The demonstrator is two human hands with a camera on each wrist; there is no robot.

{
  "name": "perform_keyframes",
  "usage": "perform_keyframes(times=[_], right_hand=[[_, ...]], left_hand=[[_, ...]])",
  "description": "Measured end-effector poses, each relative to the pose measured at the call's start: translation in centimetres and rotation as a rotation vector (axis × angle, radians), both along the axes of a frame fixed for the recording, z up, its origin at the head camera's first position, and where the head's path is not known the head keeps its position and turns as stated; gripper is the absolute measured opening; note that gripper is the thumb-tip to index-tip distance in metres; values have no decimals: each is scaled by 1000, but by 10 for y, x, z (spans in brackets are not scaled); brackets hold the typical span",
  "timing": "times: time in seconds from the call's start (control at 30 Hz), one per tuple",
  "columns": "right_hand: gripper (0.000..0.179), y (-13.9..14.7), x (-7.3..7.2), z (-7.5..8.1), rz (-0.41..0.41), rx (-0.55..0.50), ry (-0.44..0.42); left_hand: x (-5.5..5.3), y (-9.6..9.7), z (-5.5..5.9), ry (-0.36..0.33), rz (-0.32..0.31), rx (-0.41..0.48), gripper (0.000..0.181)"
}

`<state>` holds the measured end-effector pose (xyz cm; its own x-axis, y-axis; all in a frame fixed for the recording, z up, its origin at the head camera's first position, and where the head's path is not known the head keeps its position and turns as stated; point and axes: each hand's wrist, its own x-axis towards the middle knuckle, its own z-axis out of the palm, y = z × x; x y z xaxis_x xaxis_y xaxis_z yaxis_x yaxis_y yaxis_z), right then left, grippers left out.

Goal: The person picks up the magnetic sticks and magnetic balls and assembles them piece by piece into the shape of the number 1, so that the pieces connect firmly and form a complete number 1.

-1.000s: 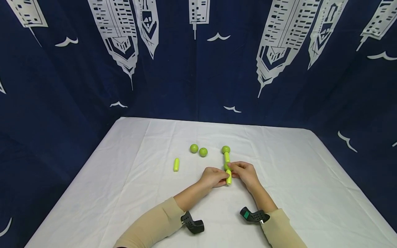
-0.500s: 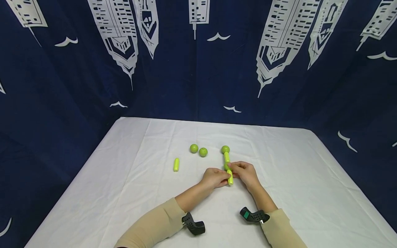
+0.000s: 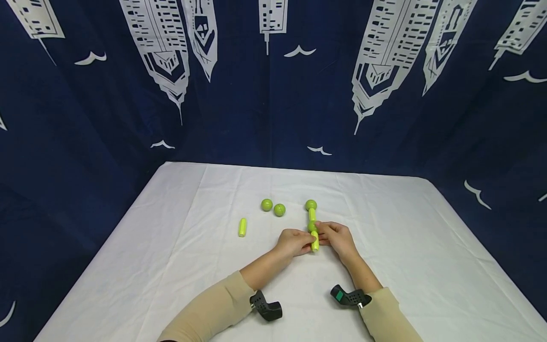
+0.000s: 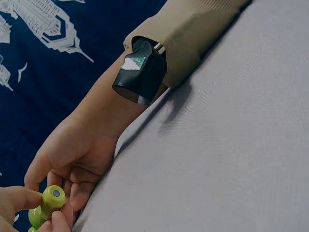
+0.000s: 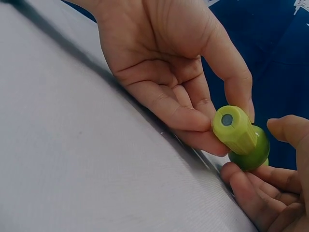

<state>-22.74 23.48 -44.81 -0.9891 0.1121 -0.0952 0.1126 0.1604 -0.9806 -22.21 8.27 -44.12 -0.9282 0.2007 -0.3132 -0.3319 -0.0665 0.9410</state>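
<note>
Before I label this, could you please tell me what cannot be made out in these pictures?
Head view: part of the glossy green middle ball, covered by the right hand.
Right wrist view: part of that ball's near face, hidden by the nearer lime faceted plastic-looking stick.
Left wrist view: much of the left hand, cut off by the left and bottom edges.
Head view: end details of the loose lime stick, too small.

"Where does your head camera look?"
"Forward and down, from well back, over the table (image 3: pixel 128 266) to the curtain (image 3: pixel 269 104)."
"And the others?"
"Closer and tilted. My left wrist camera (image 3: pixel 267 309) faces across to my right hand (image 3: pixel 337 240); my right wrist camera (image 3: pixel 351 298), seemingly nearer, faces my left hand (image 3: pixel 291 242). All three share the stick (image 5: pixel 236 133)."
</note>
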Motion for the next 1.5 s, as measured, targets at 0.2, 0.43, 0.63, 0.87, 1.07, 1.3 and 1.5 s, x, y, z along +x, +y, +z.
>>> perform_keyframes(times=[0.2, 0.43, 0.63, 0.87, 1.07, 1.3, 1.5], right_hand=[[43, 2, 1, 2, 8, -23, -17], [42, 2, 1, 4, 38, -49, -48], [41, 1, 2, 1, 76, -45, -76], [40, 0, 4, 3, 119, -36, -85], [35, 1, 5, 4, 161, -33, -70], [31, -1, 3, 5, 166, -28, -42], [30, -1, 3, 3, 173, -10, -60]], left_hand=[[-4, 0, 3, -3, 10, 18, 17], [-10, -3, 2, -5, 10, 33, 18], [-16, -3, -1, 2, 25, 43, 18], [-19, -3, -3, 6, 47, 45, 19], [-23, -1, -7, 74, 43, 6, 17], [-22, -3, -7, 205, -3, -72, 20], [-19, -8, -9, 264, -74, -81, 30]])
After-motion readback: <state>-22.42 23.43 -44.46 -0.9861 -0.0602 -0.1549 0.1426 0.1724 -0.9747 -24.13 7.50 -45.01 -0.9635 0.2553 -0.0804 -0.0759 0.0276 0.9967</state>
